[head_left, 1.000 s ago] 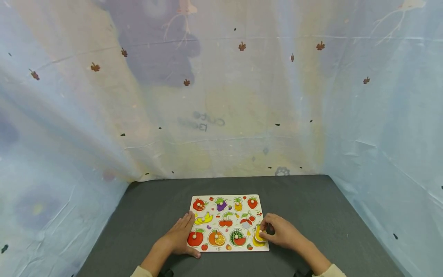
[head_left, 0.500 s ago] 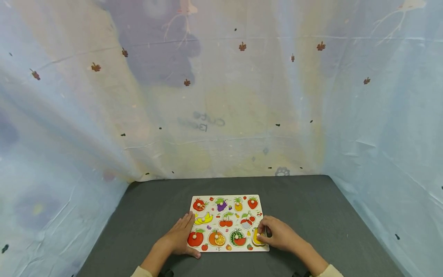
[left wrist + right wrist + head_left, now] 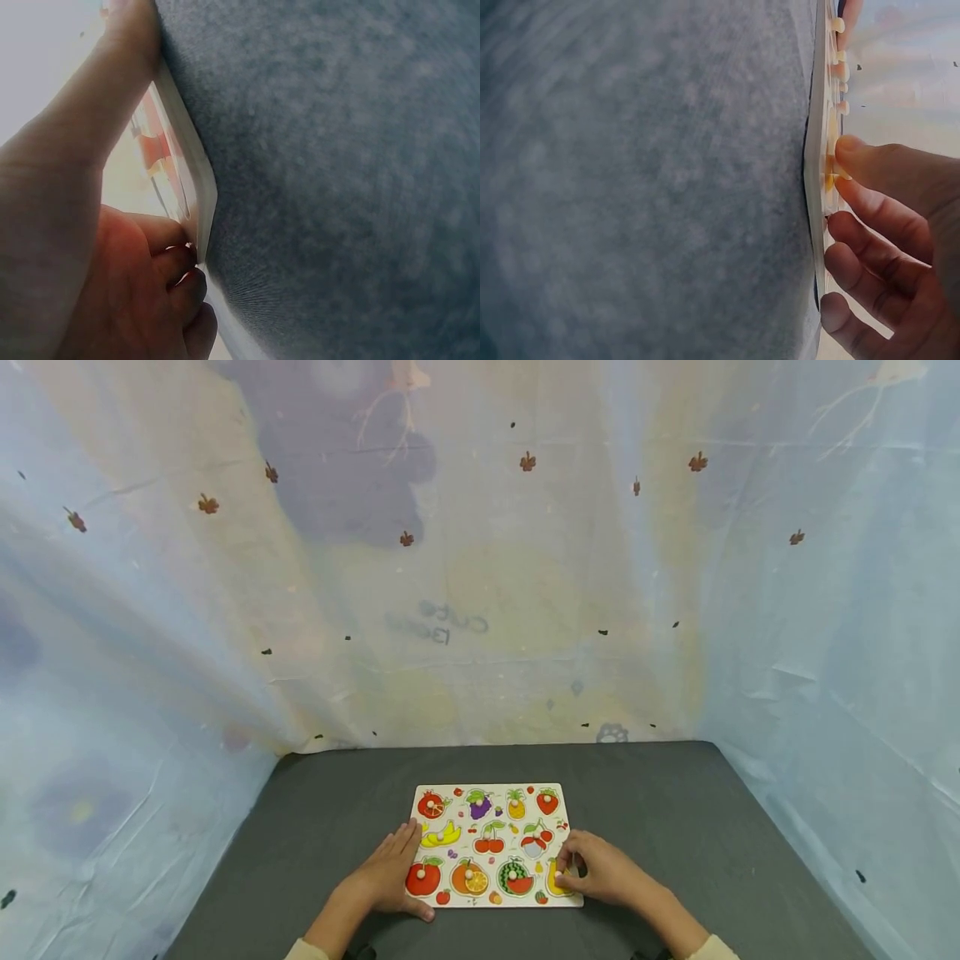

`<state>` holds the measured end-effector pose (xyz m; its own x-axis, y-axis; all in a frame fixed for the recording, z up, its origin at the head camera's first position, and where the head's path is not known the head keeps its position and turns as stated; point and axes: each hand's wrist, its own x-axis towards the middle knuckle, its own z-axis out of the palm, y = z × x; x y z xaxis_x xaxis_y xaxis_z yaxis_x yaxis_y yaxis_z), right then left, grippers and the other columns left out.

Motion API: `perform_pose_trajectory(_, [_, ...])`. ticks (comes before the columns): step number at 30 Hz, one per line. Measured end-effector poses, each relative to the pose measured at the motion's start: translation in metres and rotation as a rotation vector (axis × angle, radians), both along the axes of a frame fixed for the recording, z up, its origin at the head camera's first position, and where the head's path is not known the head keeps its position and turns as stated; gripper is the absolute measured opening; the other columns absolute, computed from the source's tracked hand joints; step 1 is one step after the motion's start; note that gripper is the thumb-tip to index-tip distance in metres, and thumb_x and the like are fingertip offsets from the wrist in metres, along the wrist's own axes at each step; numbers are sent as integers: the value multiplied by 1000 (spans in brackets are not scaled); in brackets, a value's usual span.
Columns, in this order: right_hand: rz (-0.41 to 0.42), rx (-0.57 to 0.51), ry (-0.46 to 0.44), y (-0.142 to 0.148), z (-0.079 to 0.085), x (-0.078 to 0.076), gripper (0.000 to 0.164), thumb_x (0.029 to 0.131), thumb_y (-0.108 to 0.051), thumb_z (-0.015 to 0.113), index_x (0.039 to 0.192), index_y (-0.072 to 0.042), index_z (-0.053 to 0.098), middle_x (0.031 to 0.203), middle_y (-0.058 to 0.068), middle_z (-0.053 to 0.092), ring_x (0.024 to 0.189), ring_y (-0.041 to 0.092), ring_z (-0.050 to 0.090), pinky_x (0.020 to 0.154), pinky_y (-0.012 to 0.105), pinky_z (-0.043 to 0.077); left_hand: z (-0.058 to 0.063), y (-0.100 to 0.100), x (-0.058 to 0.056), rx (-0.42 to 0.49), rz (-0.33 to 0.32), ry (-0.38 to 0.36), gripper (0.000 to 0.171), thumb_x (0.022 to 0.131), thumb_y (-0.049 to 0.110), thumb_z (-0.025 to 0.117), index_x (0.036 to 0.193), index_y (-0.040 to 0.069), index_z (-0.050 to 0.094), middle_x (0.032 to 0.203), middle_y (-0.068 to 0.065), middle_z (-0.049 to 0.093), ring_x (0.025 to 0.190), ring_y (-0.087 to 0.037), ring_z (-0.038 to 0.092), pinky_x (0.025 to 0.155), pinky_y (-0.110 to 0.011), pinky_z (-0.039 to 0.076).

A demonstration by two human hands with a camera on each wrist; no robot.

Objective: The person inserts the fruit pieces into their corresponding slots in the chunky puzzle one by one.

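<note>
A white wooden knob puzzle board (image 3: 517, 902) with fruit pieces lies on the dark table. My right hand (image 3: 611, 868) is over its lower right corner, pinching the knob of a yellow fruit piece (image 3: 553, 887) between thumb and forefinger; the fingers cover part of the piece. In the right wrist view that piece (image 3: 830, 181) sits low at the board's face, under the thumb. My left hand (image 3: 384, 872) rests along the board's left edge, fingers straight and thumb at the near corner. The left wrist view shows that hand (image 3: 127, 277) against the board's edge (image 3: 196, 180).
Other knobbed pieces fill the board: a watermelon (image 3: 516, 877), an orange (image 3: 469, 877), a red apple (image 3: 424, 877), bananas (image 3: 441, 833) and several more. The grey tablecloth (image 3: 337, 802) reaches back to a patterned pale curtain (image 3: 487, 693), which also hangs at both sides.
My right hand has lowered the yellow piece, tilted above a matching yellow picture before, down flat onto the board's lower right. The left hand has stayed in place.
</note>
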<state>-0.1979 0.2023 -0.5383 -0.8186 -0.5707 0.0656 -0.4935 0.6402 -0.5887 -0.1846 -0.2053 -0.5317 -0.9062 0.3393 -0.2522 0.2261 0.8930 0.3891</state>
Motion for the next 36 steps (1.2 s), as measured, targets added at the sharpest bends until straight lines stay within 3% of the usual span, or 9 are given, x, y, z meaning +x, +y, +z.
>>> perform_pose_trajectory(16, [-3,-12,-39,-1,1,1,20,94,-28,86,91,-21,67,92,-8,57,81,7,54,70,24,47,-6,-1,1,2,2,13,143,65,62,98,168,-5,24,177,-23,19,164,-40,18,132,-58,19])
perform_pose_trajectory(30, [0,-25,-63,5,-1,3,20,94,-27,86,92,-21,67,96,-7,58,84,5,58,74,25,53,-4,4,3,23,6,7,143,65,61,99,167,-5,25,176,-24,19,164,-41,18,132,-58,19])
perform_pose_trajectory(36, [3,-37,-57,5,3,4,22,94,-30,87,92,-19,67,94,-7,57,83,7,57,71,24,49,-4,1,3,7,1,33,143,64,62,99,167,-5,26,176,-24,20,164,-41,18,132,-57,19])
